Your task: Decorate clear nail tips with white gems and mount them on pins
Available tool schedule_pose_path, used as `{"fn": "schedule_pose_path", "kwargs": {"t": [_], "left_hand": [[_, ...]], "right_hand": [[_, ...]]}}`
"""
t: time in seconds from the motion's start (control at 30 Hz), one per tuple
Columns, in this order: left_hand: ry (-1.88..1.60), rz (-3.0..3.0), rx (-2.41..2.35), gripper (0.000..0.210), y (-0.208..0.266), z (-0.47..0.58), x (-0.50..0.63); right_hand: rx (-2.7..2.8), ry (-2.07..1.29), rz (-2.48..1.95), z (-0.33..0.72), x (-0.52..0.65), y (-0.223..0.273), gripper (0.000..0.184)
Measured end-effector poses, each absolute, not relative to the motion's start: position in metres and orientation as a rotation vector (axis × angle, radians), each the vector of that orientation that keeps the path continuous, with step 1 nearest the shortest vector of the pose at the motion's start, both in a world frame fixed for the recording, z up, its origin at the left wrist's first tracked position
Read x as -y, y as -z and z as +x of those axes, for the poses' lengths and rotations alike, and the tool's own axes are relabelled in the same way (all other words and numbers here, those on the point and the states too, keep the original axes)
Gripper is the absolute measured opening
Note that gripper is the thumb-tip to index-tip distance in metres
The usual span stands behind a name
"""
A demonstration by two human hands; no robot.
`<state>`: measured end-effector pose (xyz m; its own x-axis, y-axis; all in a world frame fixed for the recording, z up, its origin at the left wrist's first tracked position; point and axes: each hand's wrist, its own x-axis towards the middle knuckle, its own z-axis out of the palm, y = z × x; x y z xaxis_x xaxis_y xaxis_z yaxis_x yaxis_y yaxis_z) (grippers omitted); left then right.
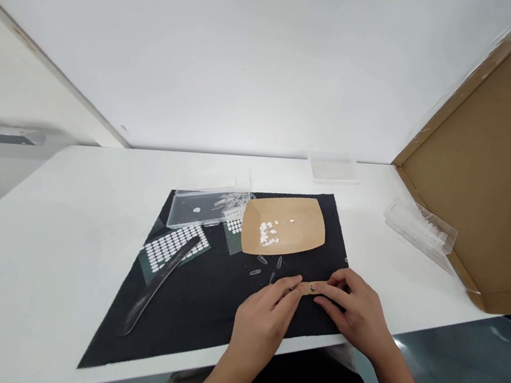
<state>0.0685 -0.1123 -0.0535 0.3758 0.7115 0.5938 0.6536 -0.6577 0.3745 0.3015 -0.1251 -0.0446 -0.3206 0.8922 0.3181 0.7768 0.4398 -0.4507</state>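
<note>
Both hands are at the near right of the black mat, on a narrow tan strip (307, 288) with small dark spots on it. My left hand (265, 315) is closed, its fingertips on the strip's left end and partly covering it. From the other side, my right hand (359, 307) has its thumb and fingers pressed together at the right end. Whether something tiny is under the right fingertips is hidden. Just beyond my left fingers lie a few clear nail tips (279, 262) and a small dark stick (272, 277).
The black mat (191, 321) carries a curved dark nail file (158, 288), a sheet of white oval stickers (175, 247), a tan paper tray (310, 224) with white pieces, and a clear box (201, 206) of nail tips. Another clear box (420, 226) stands by the cardboard (494, 166).
</note>
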Motion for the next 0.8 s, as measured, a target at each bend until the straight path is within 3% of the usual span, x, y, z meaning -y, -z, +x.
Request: {"fn": "schedule_pose_path", "kwargs": {"t": [0.47, 0.8], "left_hand": [[-1.301, 2.362, -1.17, 0.025, 0.0567, 0.0658, 0.1069], [-1.286, 2.349, -1.186, 0.023, 0.0553, 0.0667, 0.1072]], "right_hand": [[2.139, -0.204, -1.325, 0.3038, 0.1275, 0.0482, 0.03], [2.095, -0.219, -1.28, 0.3046, 0.1294, 0.0495, 0.018]]}}
